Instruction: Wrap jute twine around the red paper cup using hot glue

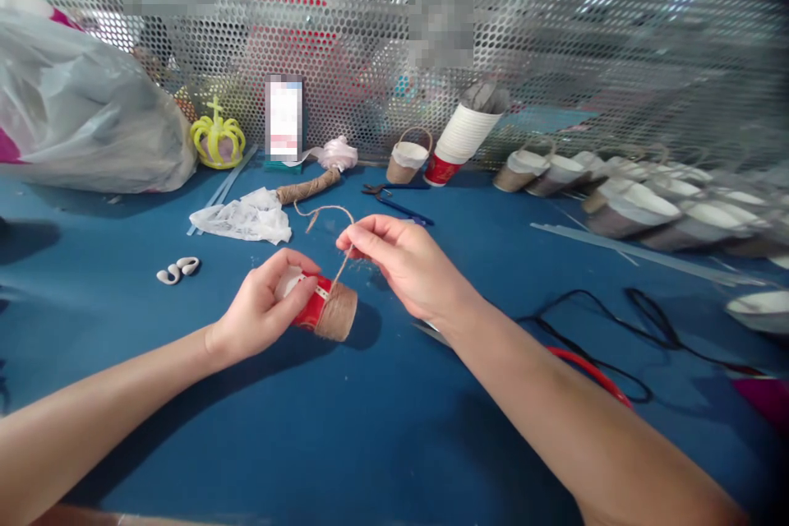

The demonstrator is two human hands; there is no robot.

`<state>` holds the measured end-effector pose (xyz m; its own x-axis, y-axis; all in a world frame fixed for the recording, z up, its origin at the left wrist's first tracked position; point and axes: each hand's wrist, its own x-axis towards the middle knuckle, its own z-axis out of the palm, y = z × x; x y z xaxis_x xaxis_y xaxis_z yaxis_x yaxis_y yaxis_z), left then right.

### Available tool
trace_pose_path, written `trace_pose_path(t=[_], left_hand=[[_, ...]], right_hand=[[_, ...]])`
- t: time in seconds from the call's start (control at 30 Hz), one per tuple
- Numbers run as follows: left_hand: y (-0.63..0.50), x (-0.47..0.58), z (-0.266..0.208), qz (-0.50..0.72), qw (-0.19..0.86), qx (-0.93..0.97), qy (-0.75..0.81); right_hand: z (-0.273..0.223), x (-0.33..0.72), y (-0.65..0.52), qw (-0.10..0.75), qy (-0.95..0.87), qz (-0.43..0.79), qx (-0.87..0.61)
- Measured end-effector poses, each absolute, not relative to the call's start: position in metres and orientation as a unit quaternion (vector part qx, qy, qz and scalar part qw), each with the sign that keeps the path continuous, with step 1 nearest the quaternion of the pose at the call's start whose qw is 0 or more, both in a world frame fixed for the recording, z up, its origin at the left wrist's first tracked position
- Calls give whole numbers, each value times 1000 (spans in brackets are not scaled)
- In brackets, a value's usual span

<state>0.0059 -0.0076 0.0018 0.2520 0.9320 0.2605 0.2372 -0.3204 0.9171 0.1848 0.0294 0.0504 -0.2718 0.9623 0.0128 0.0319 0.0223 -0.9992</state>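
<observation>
My left hand [265,300] is closed around a red paper cup [312,311], which lies tilted on its side above the blue table. Jute twine [338,316] is wound in close rows around the cup's right end. A strand of it rises to my right hand [394,255], where thumb and fingertips pinch it. Past those fingers the strand curves left toward a brown twine roll [308,185]. Beside the roll lies a crumpled white plastic wrapper [246,215]. Blue-handled pliers [400,205] rest behind my right hand.
Several twine-wrapped cups with white liners [641,209] stand at right, near a stack of paper cups [467,134]. A phone [284,119] leans against the perforated metal screen [363,41]. A yellow crown [217,136] and plastic bag [92,107] sit left. Black cable [592,337] lies right.
</observation>
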Motion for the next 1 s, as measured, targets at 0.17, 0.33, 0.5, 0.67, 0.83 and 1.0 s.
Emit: trace_pose_path(t=[0.17, 0.33, 0.5, 0.67, 0.83, 1.0], left_hand=[[-6, 8, 2, 427, 481, 617, 454], [-8, 9, 3, 424, 494, 610, 452], [-10, 8, 2, 434, 457, 647, 430], [-11, 7, 3, 442, 422, 675, 413], [-14, 7, 5, 446, 400, 690, 406], [-16, 6, 3, 450, 378, 706, 396]], right_hand=[[48, 187, 33, 427, -594, 517, -444], [38, 189, 38, 400, -619, 483, -473], [30, 188, 40, 385, -637, 465, -479], [29, 187, 40, 365, -652, 456, -483], [29, 187, 40, 350, -657, 460, -484], [28, 185, 38, 336, -651, 474, -488]])
